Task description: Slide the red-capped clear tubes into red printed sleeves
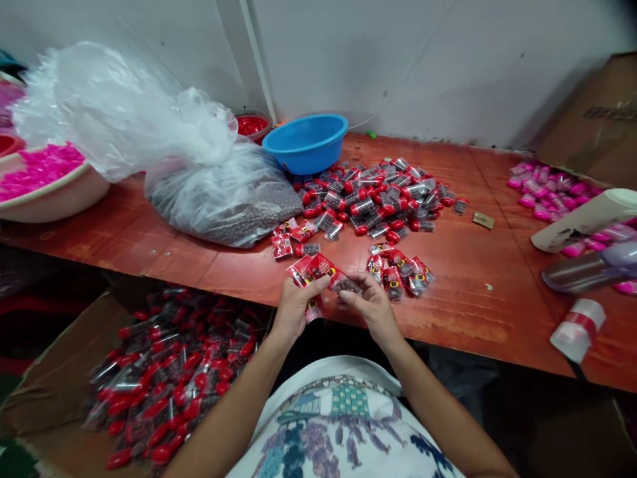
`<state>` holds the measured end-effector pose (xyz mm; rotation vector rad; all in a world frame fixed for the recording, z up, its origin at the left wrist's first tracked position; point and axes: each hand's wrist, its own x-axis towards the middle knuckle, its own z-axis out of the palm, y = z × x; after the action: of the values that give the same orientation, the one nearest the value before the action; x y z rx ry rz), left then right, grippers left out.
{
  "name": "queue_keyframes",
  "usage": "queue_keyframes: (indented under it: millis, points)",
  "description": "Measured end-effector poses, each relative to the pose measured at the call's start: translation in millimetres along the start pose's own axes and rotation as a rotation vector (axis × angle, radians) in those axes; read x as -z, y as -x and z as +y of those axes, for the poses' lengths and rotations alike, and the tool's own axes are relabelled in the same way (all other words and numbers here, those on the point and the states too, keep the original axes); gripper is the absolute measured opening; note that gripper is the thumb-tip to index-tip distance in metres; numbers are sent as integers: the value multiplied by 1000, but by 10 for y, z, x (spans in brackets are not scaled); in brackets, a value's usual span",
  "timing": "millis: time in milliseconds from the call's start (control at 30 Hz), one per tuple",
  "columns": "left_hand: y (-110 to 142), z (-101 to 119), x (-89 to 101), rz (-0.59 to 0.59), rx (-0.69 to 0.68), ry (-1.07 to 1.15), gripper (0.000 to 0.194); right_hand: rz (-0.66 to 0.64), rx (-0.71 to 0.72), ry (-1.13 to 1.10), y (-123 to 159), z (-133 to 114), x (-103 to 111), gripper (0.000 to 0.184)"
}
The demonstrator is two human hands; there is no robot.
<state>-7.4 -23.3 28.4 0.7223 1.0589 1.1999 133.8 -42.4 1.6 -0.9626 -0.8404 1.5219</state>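
My left hand (292, 309) is closed on several red printed packets at the table's front edge. One red packet (326, 267) stretches across to my right hand (375, 309), whose thumb and fingers pinch its clear end around dark beads. Just beyond my right hand lies a small group of filled red packets (393, 283). Past my left hand, more red packets (282, 246) lie beside a small clear container (307, 249) of dark beads with a red cap. Farther back spreads a big heap of similar red-capped containers (378, 199).
A clear plastic bag of dark beads (229, 206) and a blue basin (311, 143) stand behind. Below left, a cardboard box (44, 405) holds many red-capped containers. Pink pieces fill a basin (74, 199) at left. At right are a white cylinder (582, 219) and a tape roll (580, 328).
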Motion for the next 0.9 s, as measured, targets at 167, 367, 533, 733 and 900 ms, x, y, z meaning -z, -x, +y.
queue_keyframes:
  millis: [167, 367, 533, 733, 900]
  points:
    - [-1, -39, 9, 21, -1, -29, 25, 19, -21, -3, 31, 7, 6, 38]
    - [49, -102, -78, 48, 34, 41, 27, 110, 311, 343, 61, 97, -13, 25]
    - [42, -109, -58, 96, 36, 116, 29, 88, 340, 365, 48, 141, -39, 27]
    - [-5, -85, -22, 0, 110, 63, 31, 57, 122, 120, 43, 148, -29, 32]
    - [-37, -92, -45, 32, 121, 47, 32, 155, 400, 479, 37, 164, 15, 28]
